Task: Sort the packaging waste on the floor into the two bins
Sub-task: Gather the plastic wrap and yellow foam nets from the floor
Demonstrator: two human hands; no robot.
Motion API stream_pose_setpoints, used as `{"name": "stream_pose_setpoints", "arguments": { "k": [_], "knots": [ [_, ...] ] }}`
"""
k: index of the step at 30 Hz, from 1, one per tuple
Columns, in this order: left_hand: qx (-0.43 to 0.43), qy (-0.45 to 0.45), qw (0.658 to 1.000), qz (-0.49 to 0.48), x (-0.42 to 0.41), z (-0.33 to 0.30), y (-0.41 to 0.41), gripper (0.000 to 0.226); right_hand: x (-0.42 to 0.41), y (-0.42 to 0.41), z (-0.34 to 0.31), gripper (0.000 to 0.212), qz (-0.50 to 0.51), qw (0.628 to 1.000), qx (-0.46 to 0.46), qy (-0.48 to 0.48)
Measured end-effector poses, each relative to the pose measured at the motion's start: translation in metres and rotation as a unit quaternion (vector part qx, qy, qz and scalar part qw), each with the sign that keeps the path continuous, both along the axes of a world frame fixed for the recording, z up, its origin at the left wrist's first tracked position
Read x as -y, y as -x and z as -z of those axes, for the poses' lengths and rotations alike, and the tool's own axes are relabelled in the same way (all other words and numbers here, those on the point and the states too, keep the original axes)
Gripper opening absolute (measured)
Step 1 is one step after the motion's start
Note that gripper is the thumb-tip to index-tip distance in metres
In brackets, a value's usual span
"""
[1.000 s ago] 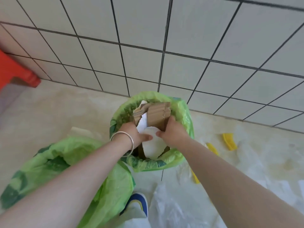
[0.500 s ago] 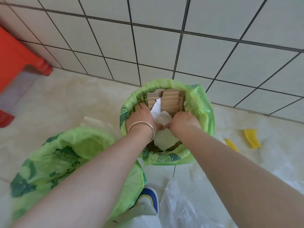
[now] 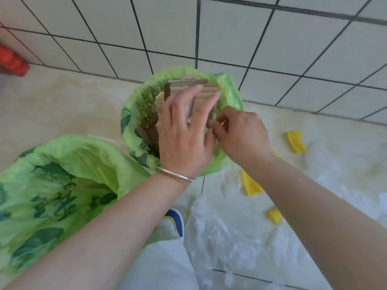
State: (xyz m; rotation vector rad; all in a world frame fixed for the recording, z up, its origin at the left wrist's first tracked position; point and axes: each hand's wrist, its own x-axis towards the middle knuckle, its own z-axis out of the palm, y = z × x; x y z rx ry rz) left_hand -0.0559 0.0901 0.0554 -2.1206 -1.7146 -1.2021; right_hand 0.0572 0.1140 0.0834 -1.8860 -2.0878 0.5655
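Two bins lined with green bags stand on the floor [image 3: 52, 105] by a tiled wall [image 3: 251, 38]. The far bin [image 3: 134, 126] is stuffed with brown cardboard pieces [image 3: 207, 88] that stand on end and rise past its rim. The near bin [image 3: 69, 164] sits just beside it, lower left, its bag mouth gaping.

The left hand [image 3: 184, 139] hovers over the far bin with fingers straight and spread, its fingertips lying on the top of the cardboard; it grips nothing. A thin metal bangle [image 3: 178, 175] circles that wrist. The right hand [image 3: 240, 132] is at the bin's right rim, just beside the left hand, its fingers curled and pinched together at the edge of the cardboard and bag; motion blur hides exactly what it pinches, so I cannot tell whether it holds anything.

The remaining waste lies to the right of the bins and below the right forearm: several yellow corrugated pieces, one [image 3: 295, 142] well apart near the wall, another [image 3: 250, 185] close to the far bin, a small one [image 3: 275, 215] nearer the person. Crumpled clear plastic film [image 3: 219, 233] spreads over the floor around them. A white shoe with blue and yellow trim [image 3: 174, 221] shows between the arms, and a red object [image 3: 12, 63] sits at the far left.
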Motion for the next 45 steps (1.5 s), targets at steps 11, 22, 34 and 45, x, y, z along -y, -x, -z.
{"name": "stream_pose_setpoints", "arguments": {
  "k": [11,22,34,45],
  "knots": [
    [-0.019,0.157,0.950,0.269,0.073,0.049,-0.047,0.028,0.081,-0.080,0.065,0.014,0.079,0.992,-0.092,0.036],
    [-0.177,0.537,0.808,0.168,0.154,0.103,-0.043,0.040,0.173,-0.117,0.127,0.013,0.090,0.982,-0.018,0.167],
    [-0.101,0.503,0.853,0.095,0.193,0.085,-0.054,0.032,0.239,-0.147,0.127,0.016,0.038,0.977,0.017,0.208],
    [-0.101,0.513,0.849,0.080,0.238,0.004,-0.059,0.032,0.264,-0.145,0.070,0.015,0.013,0.972,0.023,0.234]
  ]
}}
